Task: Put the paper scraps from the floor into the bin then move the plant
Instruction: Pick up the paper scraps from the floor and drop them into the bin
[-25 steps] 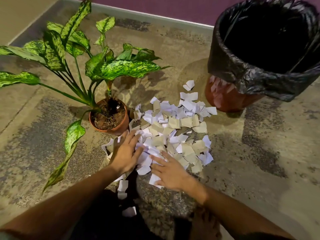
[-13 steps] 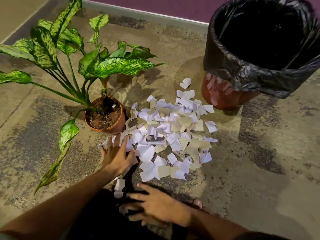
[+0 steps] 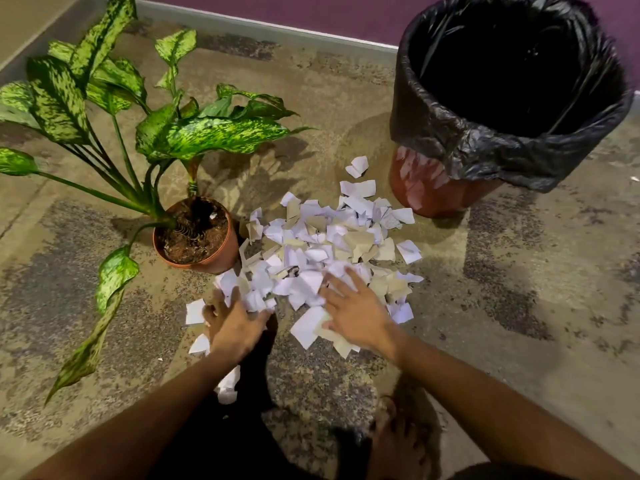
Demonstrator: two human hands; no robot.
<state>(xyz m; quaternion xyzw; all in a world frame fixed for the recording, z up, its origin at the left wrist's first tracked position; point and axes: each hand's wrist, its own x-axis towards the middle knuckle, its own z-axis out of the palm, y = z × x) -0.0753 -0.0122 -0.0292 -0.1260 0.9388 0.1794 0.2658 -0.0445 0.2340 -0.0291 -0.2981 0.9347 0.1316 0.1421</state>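
Mottled stone floor [image 3: 519,306] carries the paper scraps [image 3: 325,244], heaped between the plant [image 3: 197,233] and the bin [image 3: 512,91]. Half a second ago the right hand [image 3: 356,313] was drawn back; now it lies flat on the heap again, opposite the spread left hand [image 3: 235,323]. Likely corralling scraps; none binned yet.

No readable text

I can't make out any writing on the paper scraps [image 3: 322,244]; perhaps they're simply too blurred.
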